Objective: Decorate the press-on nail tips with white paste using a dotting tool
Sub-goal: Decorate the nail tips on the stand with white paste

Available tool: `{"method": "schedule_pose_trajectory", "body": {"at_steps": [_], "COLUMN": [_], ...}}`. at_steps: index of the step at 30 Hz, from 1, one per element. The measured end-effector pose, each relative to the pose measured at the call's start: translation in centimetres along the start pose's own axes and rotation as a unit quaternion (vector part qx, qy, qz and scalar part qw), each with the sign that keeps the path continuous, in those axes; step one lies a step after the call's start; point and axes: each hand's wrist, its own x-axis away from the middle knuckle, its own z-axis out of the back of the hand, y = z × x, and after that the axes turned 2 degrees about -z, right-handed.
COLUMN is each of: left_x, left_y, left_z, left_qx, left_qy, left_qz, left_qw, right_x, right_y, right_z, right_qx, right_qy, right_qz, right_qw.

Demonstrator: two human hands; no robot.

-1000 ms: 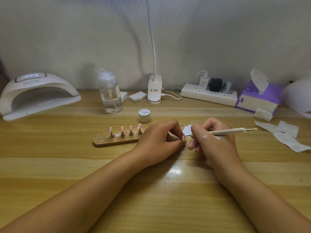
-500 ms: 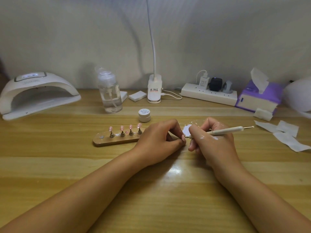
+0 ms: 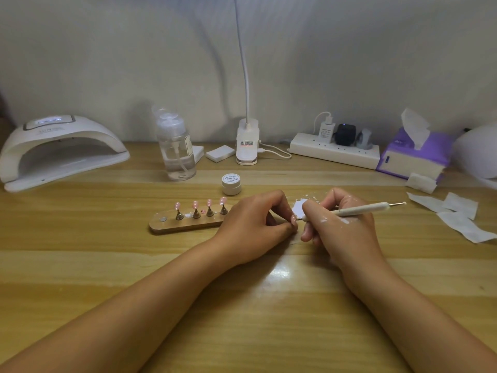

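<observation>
My left hand (image 3: 252,224) pinches a small pink nail tip (image 3: 294,218) between thumb and forefinger, low over the table. My right hand (image 3: 341,224) grips a white dotting tool (image 3: 363,208) like a pen, its fine end touching the held nail tip. White paste smears mark the back of my right hand. A patch of white paste (image 3: 299,206) lies on the table just behind my fingers. A wooden holder (image 3: 185,224) to the left carries several pink nail tips (image 3: 195,204) on small metal stands. A small white paste jar (image 3: 231,183) stands closed behind it.
A white nail lamp (image 3: 61,149) sits far left. A clear pump bottle (image 3: 176,154), a clip lamp base (image 3: 247,142), a power strip (image 3: 334,150) and a purple tissue box (image 3: 415,154) line the back. White wipes (image 3: 457,214) lie at the right.
My right hand has shifted slightly left, bringing the tool's tip onto the nail tip. My left hand stays put.
</observation>
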Motion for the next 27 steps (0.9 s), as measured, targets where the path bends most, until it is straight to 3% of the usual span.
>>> {"method": "schedule_pose_trajectory", "body": {"at_steps": [27], "left_x": [0.00], "left_y": [-0.07], "left_z": [-0.05], "left_qx": [0.002], "left_qy": [0.003], "left_qz": [-0.002], "left_qw": [1.000], "right_x": [0.00], "right_y": [0.17], "right_z": [-0.08], "right_qx": [0.022], "right_qy": [-0.003], "right_qz": [0.009], "right_qw": [1.000]}}
